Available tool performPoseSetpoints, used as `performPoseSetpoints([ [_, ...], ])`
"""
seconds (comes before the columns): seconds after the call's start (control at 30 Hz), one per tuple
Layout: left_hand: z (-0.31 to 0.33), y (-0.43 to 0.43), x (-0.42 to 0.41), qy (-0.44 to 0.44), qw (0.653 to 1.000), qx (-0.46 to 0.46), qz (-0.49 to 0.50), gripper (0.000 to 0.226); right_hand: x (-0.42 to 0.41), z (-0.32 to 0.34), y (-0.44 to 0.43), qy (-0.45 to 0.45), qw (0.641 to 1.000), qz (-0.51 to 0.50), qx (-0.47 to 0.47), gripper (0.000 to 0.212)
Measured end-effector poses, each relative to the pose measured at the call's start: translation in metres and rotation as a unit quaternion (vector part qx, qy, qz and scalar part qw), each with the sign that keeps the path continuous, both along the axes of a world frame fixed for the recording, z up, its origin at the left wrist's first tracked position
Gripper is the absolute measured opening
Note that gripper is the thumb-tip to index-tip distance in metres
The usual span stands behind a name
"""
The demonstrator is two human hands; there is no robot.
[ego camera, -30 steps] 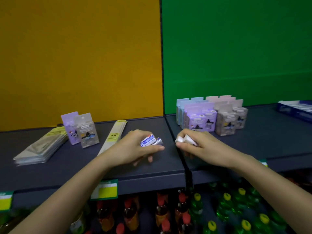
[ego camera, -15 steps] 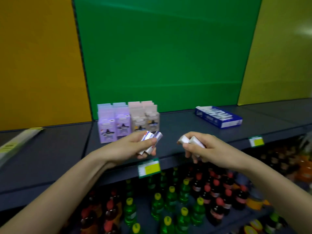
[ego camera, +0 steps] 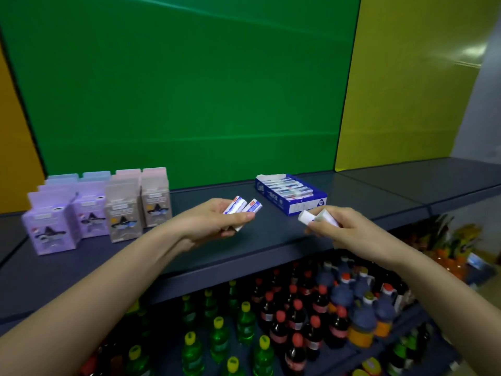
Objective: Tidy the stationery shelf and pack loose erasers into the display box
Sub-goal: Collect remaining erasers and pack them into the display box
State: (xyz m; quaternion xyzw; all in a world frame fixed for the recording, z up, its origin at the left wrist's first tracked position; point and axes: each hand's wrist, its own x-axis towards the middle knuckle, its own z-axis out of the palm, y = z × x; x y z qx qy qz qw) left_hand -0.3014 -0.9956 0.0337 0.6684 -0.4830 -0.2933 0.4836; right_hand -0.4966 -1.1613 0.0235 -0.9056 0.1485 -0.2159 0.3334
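Above the dark shelf (ego camera: pixel 271 237), left hand (ego camera: pixel 217 222) grips 2 blue-and-white sleeved erasers (ego camera: pixel 244 208); right hand (ego camera: pixel 339 226) pinches 2 white erasers (ego camera: pixel 315 217). Carrying step; next, likely slotting them into the open blue cardboard display box (ego camera: pixel 291 195).

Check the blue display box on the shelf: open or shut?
Open. The blue display box has its white flap folded back at the far end, and rows of erasers show inside from above.

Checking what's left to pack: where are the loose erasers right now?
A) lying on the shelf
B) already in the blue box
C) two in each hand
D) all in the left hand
C: the left hand grips two erasers, and the right hand grips two more, short of the blue box.
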Motion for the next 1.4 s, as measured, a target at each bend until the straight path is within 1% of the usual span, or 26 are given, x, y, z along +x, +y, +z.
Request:
performPoseSetpoints([
  [0.07,0.002,-0.023,0.01,-0.006,1.0,0.007,0.011,0.012,0.005,0.002,-0.019,-0.024,1.0,-0.007,-0.013,0.067],
  [0.1,0.004,-0.034,0.015,-0.014,1.0,0.01,0.013,0.012,0.008,0.003,-0.029,-0.033,0.999,-0.01,-0.018,0.07],
  [0.13,0.005,-0.046,0.02,-0.022,1.0,0.013,0.011,0.012,0.012,0.004,-0.041,-0.037,0.999,-0.014,-0.022,0.065],
  [0.23,0.009,-0.076,0.033,-0.044,0.999,0.019,-0.004,0.009,0.027,0.011,-0.075,-0.04,0.998,-0.033,-0.03,0.028],
  [0.27,0.01,-0.086,0.037,-0.051,0.998,0.023,-0.006,0.007,0.033,0.013,-0.087,-0.039,0.998,-0.04,-0.035,0.019],
  [0.3,0.011,-0.096,0.04,-0.06,0.998,0.026,-0.01,0.007,0.039,0.014,-0.099,-0.041,0.997,-0.047,-0.038,0.015],
  [0.37,0.013,-0.114,0.044,-0.08,0.996,0.032,-0.017,0.009,0.049,0.014,-0.119,-0.045,0.997,-0.05,-0.043,0.012],
  [0.43,0.015,-0.13,0.047,-0.098,0.994,0.039,-0.015,0.006,0.057,0.015,-0.132,-0.037,0.998,-0.037,-0.047,0.034],
  [0.47,0.017,-0.137,0.047,-0.113,0.993,0.044,-0.008,0.007,0.061,0.016,-0.137,-0.028,0.998,-0.029,-0.047,0.041],
  [0.5,0.018,-0.144,0.048,-0.134,0.99,0.05,-0.002,0.006,0.064,0.017,-0.142,-0.019,0.998,-0.025,-0.053,0.042],
  [0.6,0.02,-0.163,0.05,-0.186,0.981,0.053,0.007,0.009,0.078,0.021,-0.159,-0.011,0.996,-0.003,-0.088,0.029],
  [0.67,0.019,-0.174,0.049,-0.227,0.972,0.058,0.02,0.014,0.086,0.022,-0.171,0.016,0.992,0.022,-0.126,0.007],
  [0.73,0.018,-0.183,0.045,-0.292,0.953,0.068,0.041,0.016,0.094,0.022,-0.185,0.044,0.984,0.05,-0.164,0.021],
  [0.77,0.017,-0.187,0.042,-0.325,0.942,0.072,0.052,0.017,0.096,0.023,-0.19,0.056,0.981,0.066,-0.171,0.024],
  [0.83,0.015,-0.194,0.038,-0.374,0.921,0.082,0.079,0.023,0.1,0.025,-0.198,0.071,0.976,0.101,-0.178,0.026],
  [0.9,0.012,-0.199,0.038,-0.4,0.906,0.087,0.106,0.023,0.104,0.024,-0.208,0.078,0.972,0.133,-0.178,0.026],
  [1.03,0.003,-0.207,0.038,-0.434,0.885,0.101,0.135,0.026,0.114,0.018,-0.223,0.087,0.96,0.171,-0.204,0.023],
  [1.13,-0.006,-0.209,0.034,-0.448,0.872,0.122,0.153,0.021,0.121,0.014,-0.232,0.082,0.95,0.194,-0.231,0.027],
  [1.2,-0.01,-0.209,0.033,-0.455,0.865,0.132,0.168,0.022,0.125,0.013,-0.235,0.076,0.942,0.209,-0.25,0.031],
  [1.3,-0.01,-0.208,0.031,-0.451,0.862,0.126,0.194,0.02,0.131,0.009,-0.237,0.063,0.928,0.229,-0.287,0.034],
  [1.4,-0.01,-0.206,0.028,-0.455,0.862,0.126,0.186,0.016,0.133,0.004,-0.237,0.058,0.922,0.237,-0.3,0.034],
])
